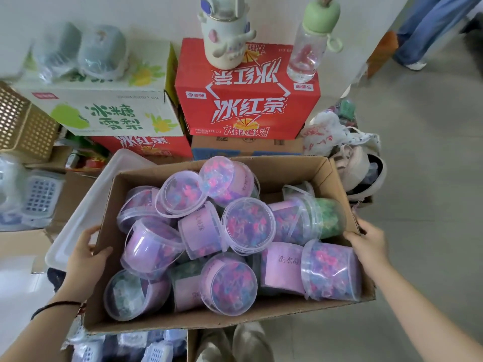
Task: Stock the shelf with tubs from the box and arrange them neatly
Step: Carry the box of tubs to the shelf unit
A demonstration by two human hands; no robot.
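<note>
An open cardboard box (292, 168) fills the lower middle of the head view. It holds several clear plastic tubs with purple labels and lids, lying jumbled; one tub (248, 224) near the middle shows its lid, and another tub (328, 270) lies on its side at the right. My left hand (85, 253) grips the box's left wall, thumb over the rim. My right hand (367, 242) grips the right wall. No shelf is in view.
Behind the box stand a red drinks carton (245, 108) and a white-green carton (109, 111). Two bottles (311, 40) sit on the red carton. A white tray (86, 212) lies left of the box. Bags lie at the right, and a person's legs (428, 30) are at the top right.
</note>
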